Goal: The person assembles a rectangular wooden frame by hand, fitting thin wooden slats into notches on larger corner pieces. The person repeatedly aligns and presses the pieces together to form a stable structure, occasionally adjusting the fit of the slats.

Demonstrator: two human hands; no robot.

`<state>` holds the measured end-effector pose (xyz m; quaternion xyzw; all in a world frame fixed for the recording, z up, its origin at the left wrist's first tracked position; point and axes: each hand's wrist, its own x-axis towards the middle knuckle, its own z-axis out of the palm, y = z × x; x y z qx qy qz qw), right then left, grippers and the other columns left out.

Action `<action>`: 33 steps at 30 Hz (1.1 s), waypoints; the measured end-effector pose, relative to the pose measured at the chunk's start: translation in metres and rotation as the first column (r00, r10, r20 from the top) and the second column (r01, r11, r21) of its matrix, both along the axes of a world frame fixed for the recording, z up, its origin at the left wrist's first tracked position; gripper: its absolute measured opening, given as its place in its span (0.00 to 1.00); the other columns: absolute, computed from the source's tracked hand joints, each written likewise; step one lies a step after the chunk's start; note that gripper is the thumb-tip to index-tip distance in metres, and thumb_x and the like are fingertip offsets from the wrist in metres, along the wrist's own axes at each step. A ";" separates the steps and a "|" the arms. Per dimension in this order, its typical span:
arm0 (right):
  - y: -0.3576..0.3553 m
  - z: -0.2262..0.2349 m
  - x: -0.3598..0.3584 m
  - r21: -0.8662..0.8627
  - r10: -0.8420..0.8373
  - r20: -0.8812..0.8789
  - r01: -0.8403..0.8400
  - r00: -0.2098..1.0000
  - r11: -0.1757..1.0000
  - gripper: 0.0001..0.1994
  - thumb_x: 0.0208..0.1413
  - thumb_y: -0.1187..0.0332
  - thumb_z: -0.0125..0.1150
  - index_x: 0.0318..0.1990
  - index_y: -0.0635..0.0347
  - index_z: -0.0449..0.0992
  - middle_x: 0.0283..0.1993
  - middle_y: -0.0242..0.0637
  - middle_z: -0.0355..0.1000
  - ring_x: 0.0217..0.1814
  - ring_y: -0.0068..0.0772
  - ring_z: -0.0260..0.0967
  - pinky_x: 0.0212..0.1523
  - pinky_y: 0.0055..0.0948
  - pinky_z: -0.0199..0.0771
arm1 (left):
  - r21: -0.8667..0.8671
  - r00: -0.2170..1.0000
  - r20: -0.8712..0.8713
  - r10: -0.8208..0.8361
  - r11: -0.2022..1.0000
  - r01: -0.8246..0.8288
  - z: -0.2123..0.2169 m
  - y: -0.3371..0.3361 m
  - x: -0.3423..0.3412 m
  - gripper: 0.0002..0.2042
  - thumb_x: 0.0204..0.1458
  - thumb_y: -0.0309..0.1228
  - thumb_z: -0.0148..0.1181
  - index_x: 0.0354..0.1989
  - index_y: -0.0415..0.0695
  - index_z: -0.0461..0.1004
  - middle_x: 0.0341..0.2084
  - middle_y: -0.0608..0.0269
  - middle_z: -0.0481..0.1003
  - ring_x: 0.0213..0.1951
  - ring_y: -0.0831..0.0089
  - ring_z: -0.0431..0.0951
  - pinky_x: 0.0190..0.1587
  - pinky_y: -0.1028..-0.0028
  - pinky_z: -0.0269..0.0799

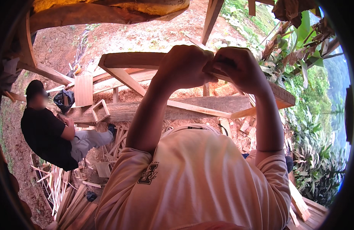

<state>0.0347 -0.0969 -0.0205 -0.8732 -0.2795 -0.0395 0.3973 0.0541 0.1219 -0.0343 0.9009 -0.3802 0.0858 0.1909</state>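
Observation:
My left hand [186,66] is closed in a fist over the upper board of a wooden frame [133,59]. Against it, my right hand [238,67] is closed with its fingers curled and pinched together. What lies between the fingers is hidden. A thin wooden strip [196,42] shows just beyond the hands; whether either one grips it is unclear. The frame's board comes out again right of my right hand, ending in a cut face, and slanting lighter pieces join it below. Both my forearms are raised in front of my chest.
A long thick beam [207,105] runs crosswise beyond me, with a small rectangular wooden frame [101,111] on it. At the left is another person [50,126] in dark clothing, near a black bag [64,100]. Cut sticks [60,188] lie on the ground; plants [315,142] grow at right.

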 end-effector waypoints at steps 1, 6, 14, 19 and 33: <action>0.000 0.000 0.000 -0.006 -0.002 0.000 0.002 1.000 1.000 0.05 0.60 0.71 0.67 0.38 0.64 0.80 0.28 0.37 0.74 0.30 0.23 0.68 0.35 0.30 0.71 | 0.002 1.000 0.006 0.002 1.000 -0.002 0.000 0.000 0.000 0.21 0.45 0.49 0.78 0.39 0.47 0.82 0.31 0.54 0.84 0.39 0.52 0.86 0.44 0.55 0.81; 0.004 0.001 0.000 0.015 0.003 0.021 -0.003 1.000 1.000 0.05 0.60 0.71 0.67 0.38 0.64 0.80 0.27 0.37 0.73 0.29 0.23 0.66 0.34 0.30 0.71 | -0.004 1.000 -0.005 0.006 1.000 -0.006 -0.001 0.002 -0.001 0.21 0.45 0.48 0.78 0.39 0.47 0.82 0.31 0.54 0.84 0.40 0.53 0.86 0.45 0.55 0.81; 0.005 0.001 0.001 0.000 -0.008 0.010 0.008 1.000 1.000 0.05 0.60 0.71 0.67 0.38 0.64 0.80 0.26 0.37 0.73 0.29 0.23 0.65 0.33 0.30 0.69 | -0.011 1.000 -0.029 0.005 1.000 -0.005 0.000 0.002 -0.001 0.21 0.46 0.48 0.78 0.41 0.48 0.83 0.32 0.55 0.84 0.40 0.53 0.86 0.45 0.55 0.81; 0.006 0.001 0.000 0.017 -0.012 0.003 0.012 1.000 1.000 0.05 0.60 0.71 0.67 0.37 0.64 0.79 0.26 0.37 0.72 0.29 0.23 0.65 0.34 0.31 0.69 | 0.011 1.000 -0.010 0.015 1.000 -0.015 -0.004 0.003 0.000 0.20 0.46 0.48 0.78 0.46 0.54 0.83 0.32 0.62 0.85 0.38 0.57 0.86 0.45 0.58 0.80; 0.006 0.001 0.002 -0.007 -0.042 -0.013 0.042 0.999 0.999 0.05 0.61 0.71 0.67 0.37 0.63 0.79 0.25 0.33 0.72 0.29 0.20 0.65 0.34 0.30 0.70 | 0.016 1.000 -0.007 0.007 1.000 -0.007 -0.002 0.003 0.000 0.20 0.47 0.47 0.78 0.45 0.51 0.83 0.31 0.58 0.84 0.37 0.54 0.86 0.44 0.56 0.81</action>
